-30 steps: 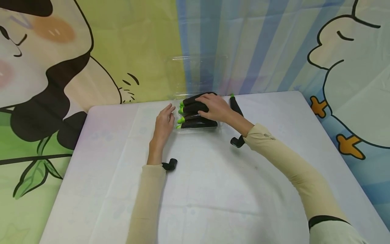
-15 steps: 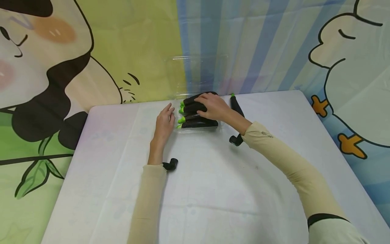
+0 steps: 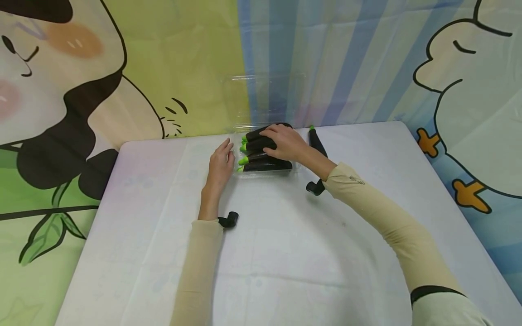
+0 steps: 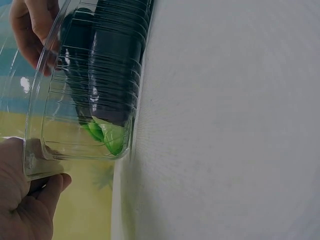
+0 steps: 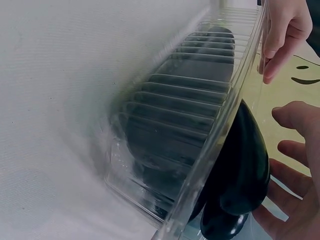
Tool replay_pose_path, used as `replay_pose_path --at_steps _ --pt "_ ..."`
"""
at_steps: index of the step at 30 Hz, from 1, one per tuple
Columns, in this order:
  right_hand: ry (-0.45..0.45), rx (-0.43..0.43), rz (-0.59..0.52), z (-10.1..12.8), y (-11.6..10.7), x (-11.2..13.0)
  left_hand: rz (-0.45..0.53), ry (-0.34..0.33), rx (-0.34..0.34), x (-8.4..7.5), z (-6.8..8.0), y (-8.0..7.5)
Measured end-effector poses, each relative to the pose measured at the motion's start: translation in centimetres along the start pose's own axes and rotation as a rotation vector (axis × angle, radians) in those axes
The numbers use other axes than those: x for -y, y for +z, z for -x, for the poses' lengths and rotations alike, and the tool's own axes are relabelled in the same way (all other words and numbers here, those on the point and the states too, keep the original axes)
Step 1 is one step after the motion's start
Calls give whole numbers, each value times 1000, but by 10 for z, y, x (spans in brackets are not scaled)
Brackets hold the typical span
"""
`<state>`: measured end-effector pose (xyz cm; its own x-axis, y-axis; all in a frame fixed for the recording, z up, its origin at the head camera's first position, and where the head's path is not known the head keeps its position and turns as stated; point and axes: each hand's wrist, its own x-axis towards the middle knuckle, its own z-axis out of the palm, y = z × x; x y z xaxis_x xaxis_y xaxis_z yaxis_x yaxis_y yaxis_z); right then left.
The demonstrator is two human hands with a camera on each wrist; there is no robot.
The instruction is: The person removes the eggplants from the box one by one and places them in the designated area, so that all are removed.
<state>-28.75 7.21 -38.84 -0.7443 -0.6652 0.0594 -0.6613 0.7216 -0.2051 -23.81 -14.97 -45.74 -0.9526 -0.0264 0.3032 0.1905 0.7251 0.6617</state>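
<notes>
A clear plastic box (image 3: 265,175) stands at the far side of the table with its lid (image 3: 267,97) raised. Inside lie dark eggplants (image 3: 265,166), several side by side, green stem ends toward the left. My left hand (image 3: 220,165) is at the box's left end; in the left wrist view its fingers and thumb pinch the rim (image 4: 31,120). My right hand (image 3: 285,142) lies over the upper eggplants, covering their right parts. In the right wrist view, its spread fingers (image 5: 287,177) touch an eggplant (image 5: 245,165) that sits above the rim.
One more eggplant (image 3: 316,141) lies right of the box, behind my right wrist and partly hidden by it. The white-covered table (image 3: 265,253) ends at a cloth backdrop (image 3: 195,68) with printed cartoon animals, close behind the box. Each wrist carries a small black camera (image 3: 229,220).
Both hands keep their places at the box. My right wrist and sleeve shift very slightly left. The eggplants stay put.
</notes>
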Motion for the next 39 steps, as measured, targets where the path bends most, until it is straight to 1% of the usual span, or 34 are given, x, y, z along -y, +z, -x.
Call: replay_pose_path --at_steps 6,10,14,23,29,35,39 --pt "-1 4 8 -1 2 0 4 1 -4 1 0 0" --pt "-18 -7 18 -2 3 0 7 -7 0 1 0 0" --pt "-28 0 30 -5 5 0 10 -12 4 2 -1 0" --pt "-44 32 76 -9 10 2 12 -11 9 1 -1 1" --pt "-60 39 131 -11 14 2 8 -8 8 1 -1 1" --pt "-70 23 169 -11 18 1 6 -16 7 0 0 1" --pt "-86 -3 164 -10 20 0 15 -17 5 0 1 1"
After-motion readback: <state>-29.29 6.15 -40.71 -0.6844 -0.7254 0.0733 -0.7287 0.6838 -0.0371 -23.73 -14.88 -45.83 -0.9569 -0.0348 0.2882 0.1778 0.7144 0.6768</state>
